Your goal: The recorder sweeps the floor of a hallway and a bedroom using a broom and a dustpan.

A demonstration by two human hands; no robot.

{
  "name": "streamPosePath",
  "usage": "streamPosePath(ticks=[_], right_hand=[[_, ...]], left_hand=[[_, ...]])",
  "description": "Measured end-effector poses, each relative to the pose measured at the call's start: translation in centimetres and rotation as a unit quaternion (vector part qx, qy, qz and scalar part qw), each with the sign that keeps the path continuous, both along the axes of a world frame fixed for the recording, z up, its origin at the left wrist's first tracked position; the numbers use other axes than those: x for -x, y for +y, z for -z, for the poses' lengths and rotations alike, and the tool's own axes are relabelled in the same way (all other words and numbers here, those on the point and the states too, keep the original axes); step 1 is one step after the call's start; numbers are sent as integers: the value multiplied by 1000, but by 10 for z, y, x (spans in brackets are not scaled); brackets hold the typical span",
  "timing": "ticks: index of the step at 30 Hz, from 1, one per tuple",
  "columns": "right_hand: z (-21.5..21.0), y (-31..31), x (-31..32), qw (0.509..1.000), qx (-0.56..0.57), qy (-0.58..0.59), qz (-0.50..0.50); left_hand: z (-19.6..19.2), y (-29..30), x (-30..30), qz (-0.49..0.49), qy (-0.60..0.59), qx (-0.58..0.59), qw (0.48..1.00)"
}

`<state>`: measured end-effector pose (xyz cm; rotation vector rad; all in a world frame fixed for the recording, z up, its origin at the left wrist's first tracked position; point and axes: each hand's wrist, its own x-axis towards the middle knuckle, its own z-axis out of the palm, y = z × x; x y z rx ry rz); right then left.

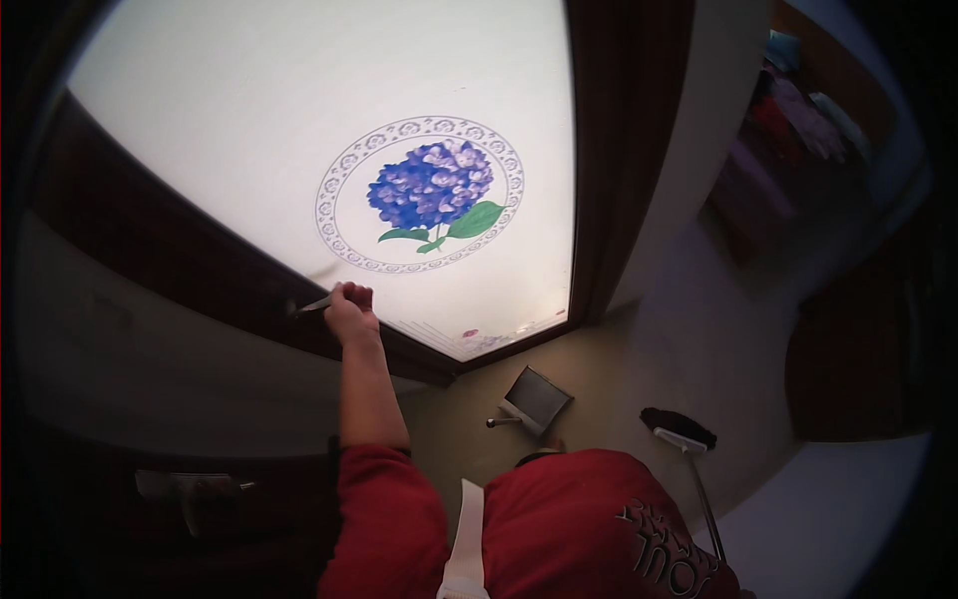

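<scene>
Left hand (351, 313) is curled round one end of a slim pale handle (316, 304), at the lower-left edge of the flower-print panel (399, 185). Right hand's out of view, can't tell its state. Risk: short end grip could slip under a sideways pull; dustpan (539, 399) below the panel could trip a foot.

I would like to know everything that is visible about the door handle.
The door handle is a slim, pale lever, apparently metal, with a blurred base on the dark door frame, beside the bright panel. It slants slightly up towards picture right. The left hand grips its outer end, hiding it.
</scene>
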<state>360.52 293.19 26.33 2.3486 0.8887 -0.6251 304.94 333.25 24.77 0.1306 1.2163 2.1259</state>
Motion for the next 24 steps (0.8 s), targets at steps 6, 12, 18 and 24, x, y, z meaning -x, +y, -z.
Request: streamPosePath(ticks=[6, 12, 18, 24], right_hand=[[-2, 26, 0, 1000, 16, 0, -14], [-3, 21, -15, 999, 30, 14, -13], [3, -7, -40, 997, 61, 28, 26], [53, -58, -68, 992, 81, 70, 70]], left_hand=[[7, -8, -1, 42, 113, 65, 991], [5, -14, 11, 59, 161, 91, 981], [-1, -6, 18, 85, 137, 109, 981], [13, 37, 63, 179, 169, 61, 967]])
